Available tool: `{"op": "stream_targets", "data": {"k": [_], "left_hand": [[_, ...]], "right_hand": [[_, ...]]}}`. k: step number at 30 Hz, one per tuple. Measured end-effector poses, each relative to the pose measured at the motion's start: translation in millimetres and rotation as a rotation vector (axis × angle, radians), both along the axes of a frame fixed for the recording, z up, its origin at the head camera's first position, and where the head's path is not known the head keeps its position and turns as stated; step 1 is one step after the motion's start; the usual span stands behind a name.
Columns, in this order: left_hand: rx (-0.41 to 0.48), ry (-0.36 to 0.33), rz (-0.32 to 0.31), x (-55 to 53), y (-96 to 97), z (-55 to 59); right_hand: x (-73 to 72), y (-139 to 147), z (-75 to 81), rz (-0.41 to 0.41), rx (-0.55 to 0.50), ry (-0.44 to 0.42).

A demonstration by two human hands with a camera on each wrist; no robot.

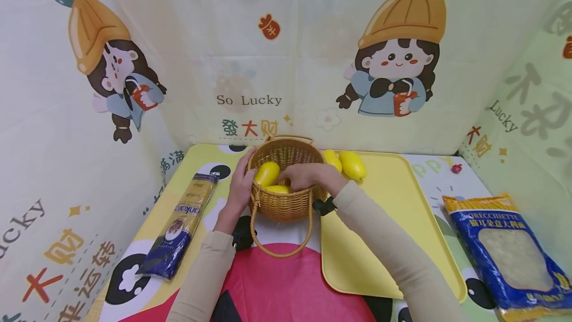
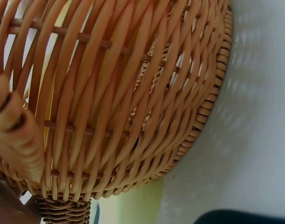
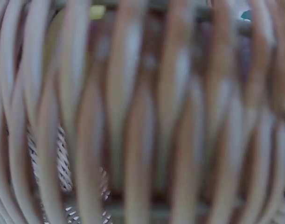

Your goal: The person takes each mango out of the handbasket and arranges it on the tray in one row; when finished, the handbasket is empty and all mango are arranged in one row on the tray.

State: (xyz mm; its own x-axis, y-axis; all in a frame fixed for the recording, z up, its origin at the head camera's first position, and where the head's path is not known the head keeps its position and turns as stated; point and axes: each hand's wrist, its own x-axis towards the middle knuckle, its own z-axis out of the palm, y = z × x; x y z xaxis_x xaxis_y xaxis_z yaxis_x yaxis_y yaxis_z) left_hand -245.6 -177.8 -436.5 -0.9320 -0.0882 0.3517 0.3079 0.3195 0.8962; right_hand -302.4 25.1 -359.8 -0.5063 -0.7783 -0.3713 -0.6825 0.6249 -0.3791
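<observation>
A wicker basket (image 1: 283, 210) stands upright in the middle in the head view, its front handle hanging down. My left hand (image 1: 240, 185) grips its left side near the rim. Inside lie yellow mangoes: one (image 1: 267, 174) leans at the left, another (image 1: 278, 189) lies lower. My right hand (image 1: 304, 175) reaches over the right rim into the basket, its fingers beside the lower mango. Its fingertips are partly hidden, so a grip cannot be made out. The left wrist view shows the basket's woven wall (image 2: 133, 93) up close; the right wrist view shows blurred weave (image 3: 142, 116).
A yellow tray (image 1: 371, 242) lies right of the basket, with two mangoes (image 1: 352, 165) at its back left. A long pasta packet (image 1: 180, 225) lies left, a blue orecchiette bag (image 1: 509, 252) far right. A small red item (image 1: 456, 168) sits behind that bag.
</observation>
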Motion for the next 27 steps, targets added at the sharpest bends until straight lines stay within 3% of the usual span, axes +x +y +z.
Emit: {"op": "stream_targets", "data": {"k": [8, 14, 27], "left_hand": [[-0.027, -0.002, 0.017, -0.7, -0.4, -1.9], [-0.028, 0.008, 0.001, -0.5, -0.8, -1.4], [-0.022, -0.012, 0.018, 0.6, -0.4, -0.7]], "right_hand": [[0.8, 10, 10.7, -0.019, -0.090, 0.037], [1.9, 21, 19.4, -0.078, -0.153, 0.050], [-1.1, 34, 24.5, -0.144, -0.269, 0.106]]}}
